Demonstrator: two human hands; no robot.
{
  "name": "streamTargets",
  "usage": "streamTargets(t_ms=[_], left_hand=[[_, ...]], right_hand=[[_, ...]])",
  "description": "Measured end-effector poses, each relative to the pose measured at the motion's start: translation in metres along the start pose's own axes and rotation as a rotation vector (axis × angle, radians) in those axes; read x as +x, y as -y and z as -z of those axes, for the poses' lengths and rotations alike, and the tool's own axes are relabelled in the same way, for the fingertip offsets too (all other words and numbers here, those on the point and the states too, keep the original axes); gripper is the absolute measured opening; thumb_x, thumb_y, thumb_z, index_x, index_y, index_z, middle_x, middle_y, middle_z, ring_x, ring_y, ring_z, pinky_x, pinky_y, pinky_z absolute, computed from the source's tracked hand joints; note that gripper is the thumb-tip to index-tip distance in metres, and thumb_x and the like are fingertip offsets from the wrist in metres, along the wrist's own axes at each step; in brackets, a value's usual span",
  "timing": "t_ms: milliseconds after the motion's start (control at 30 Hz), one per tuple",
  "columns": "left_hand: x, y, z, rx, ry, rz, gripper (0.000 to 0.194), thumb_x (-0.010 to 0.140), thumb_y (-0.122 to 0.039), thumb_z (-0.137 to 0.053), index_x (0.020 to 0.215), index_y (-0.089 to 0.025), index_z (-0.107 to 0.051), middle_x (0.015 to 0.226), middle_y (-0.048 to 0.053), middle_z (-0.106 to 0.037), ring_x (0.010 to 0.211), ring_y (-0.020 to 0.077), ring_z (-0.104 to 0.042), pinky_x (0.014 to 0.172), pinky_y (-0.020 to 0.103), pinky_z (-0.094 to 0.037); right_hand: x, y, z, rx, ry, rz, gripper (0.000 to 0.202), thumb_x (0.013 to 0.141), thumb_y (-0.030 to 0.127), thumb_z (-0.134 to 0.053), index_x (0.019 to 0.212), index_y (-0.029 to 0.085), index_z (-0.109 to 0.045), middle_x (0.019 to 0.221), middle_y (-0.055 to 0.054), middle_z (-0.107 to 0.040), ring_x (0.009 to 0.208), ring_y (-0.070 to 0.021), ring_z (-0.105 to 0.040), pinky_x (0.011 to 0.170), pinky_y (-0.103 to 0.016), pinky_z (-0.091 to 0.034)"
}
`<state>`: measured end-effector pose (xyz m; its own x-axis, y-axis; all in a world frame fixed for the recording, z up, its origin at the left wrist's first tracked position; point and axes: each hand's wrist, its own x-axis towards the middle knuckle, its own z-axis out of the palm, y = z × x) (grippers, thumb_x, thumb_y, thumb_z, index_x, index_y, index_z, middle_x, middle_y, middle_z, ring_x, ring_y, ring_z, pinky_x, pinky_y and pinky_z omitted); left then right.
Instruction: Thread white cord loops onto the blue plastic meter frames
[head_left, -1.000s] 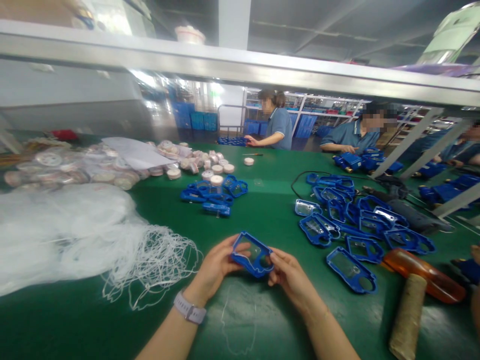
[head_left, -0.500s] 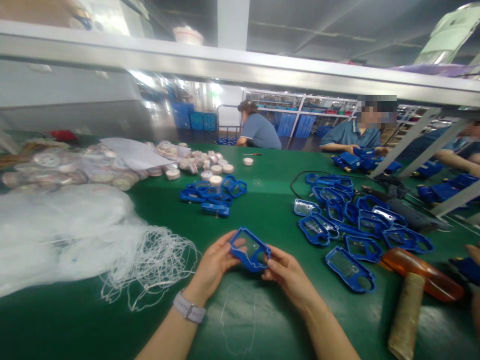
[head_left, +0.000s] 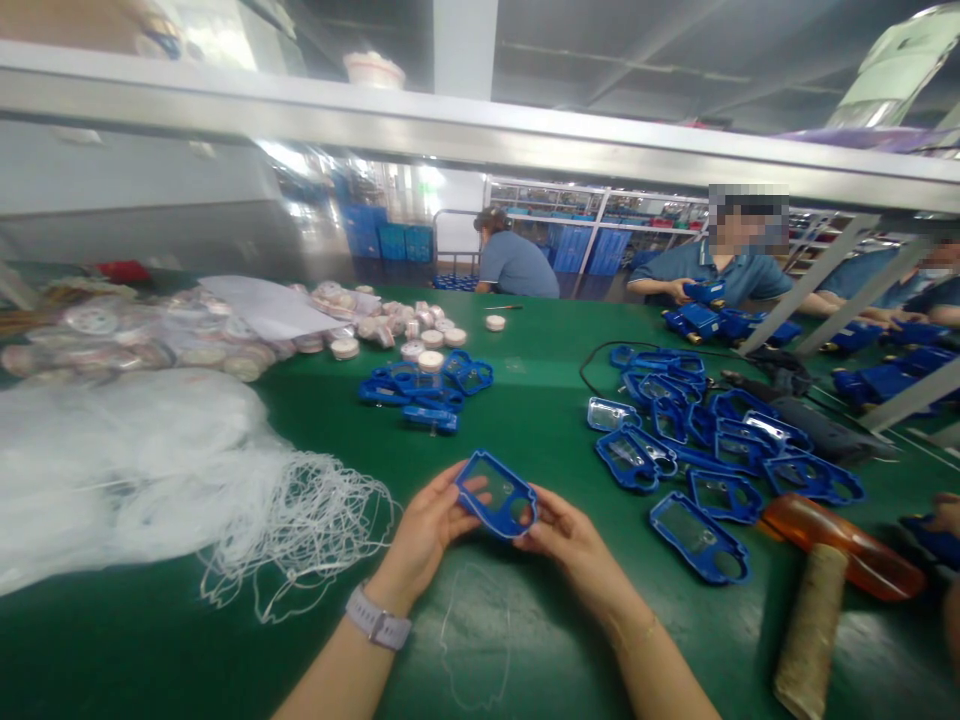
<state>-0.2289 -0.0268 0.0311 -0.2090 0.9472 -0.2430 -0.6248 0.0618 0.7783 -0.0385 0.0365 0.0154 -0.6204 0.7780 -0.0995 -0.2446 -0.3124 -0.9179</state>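
Note:
A blue frame with a clear window and a round hole [head_left: 491,518] is held tilted above the green table, between both hands. My left hand [head_left: 435,515] grips its left end, some fingers showing through the window. At its right end, my right hand [head_left: 559,530] pinches the edge near the round hole. Below them a thin, clear-white loop of cord [head_left: 444,640] lies on the table. Several more blue frames [head_left: 697,540] are spread to the right, and a smaller group [head_left: 431,417] lies beyond my left hand.
Tangled white cords [head_left: 322,510] and plastic bags [head_left: 127,460] cover the left. White round rolls [head_left: 431,361] are at the back. An orange-headed mallet [head_left: 810,630] lies at right. A metal beam [head_left: 480,115] crosses above; people sit beyond the table, and another hand shows at the right edge.
Both my hands still hold the blue frame, which has shifted slightly up and left and turned a little. Across the table, a person has lifted a blue part.

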Motion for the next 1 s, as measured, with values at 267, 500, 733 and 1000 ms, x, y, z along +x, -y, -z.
streamTargets(t_ms=[267, 500, 733, 1000], left_hand=[[-0.003, 0.001, -0.001, 0.066, 0.021, -0.035, 0.038, 0.087, -0.025, -0.054, 0.123, -0.014, -0.050, 0.112, 0.017, -0.064, 0.093, 0.0265, -0.066, 0.077, 0.037, -0.053], [0.000, 0.000, 0.005, 0.175, 0.052, -0.018, 0.043, 0.085, -0.027, -0.058, 0.125, -0.017, -0.050, 0.114, 0.015, -0.063, 0.087, 0.0215, -0.065, 0.072, 0.030, -0.052], [-0.002, -0.002, 0.007, 0.213, 0.049, -0.013, 0.044, 0.084, -0.034, -0.057, 0.124, -0.017, -0.051, 0.115, 0.015, -0.063, 0.090, 0.0234, -0.064, 0.076, 0.035, -0.051], [0.006, 0.008, 0.007, 0.456, -0.047, -0.125, 0.045, 0.070, -0.012, -0.059, 0.116, -0.015, -0.055, 0.092, 0.007, -0.068, 0.066, 0.0134, -0.060, 0.055, 0.021, -0.044]], right_hand=[[0.001, -0.003, 0.000, 0.077, -0.040, -0.041, 0.046, 0.070, 0.022, -0.074, 0.114, 0.025, -0.060, 0.088, 0.001, -0.060, 0.068, -0.0112, -0.062, 0.068, -0.026, -0.050], [0.000, 0.003, -0.003, 0.090, -0.067, -0.044, 0.049, 0.066, 0.023, -0.076, 0.113, 0.021, -0.061, 0.084, 0.000, -0.060, 0.063, -0.0105, -0.060, 0.064, -0.025, -0.049], [-0.001, 0.004, -0.003, 0.069, -0.044, -0.038, 0.048, 0.067, 0.024, -0.076, 0.113, 0.022, -0.061, 0.082, 0.001, -0.060, 0.062, -0.0103, -0.060, 0.062, -0.024, -0.049], [-0.003, 0.003, -0.009, -0.135, -0.044, 0.025, 0.051, 0.070, 0.027, -0.073, 0.118, 0.023, -0.058, 0.087, -0.002, -0.065, 0.068, -0.0133, -0.061, 0.070, -0.029, -0.048]])
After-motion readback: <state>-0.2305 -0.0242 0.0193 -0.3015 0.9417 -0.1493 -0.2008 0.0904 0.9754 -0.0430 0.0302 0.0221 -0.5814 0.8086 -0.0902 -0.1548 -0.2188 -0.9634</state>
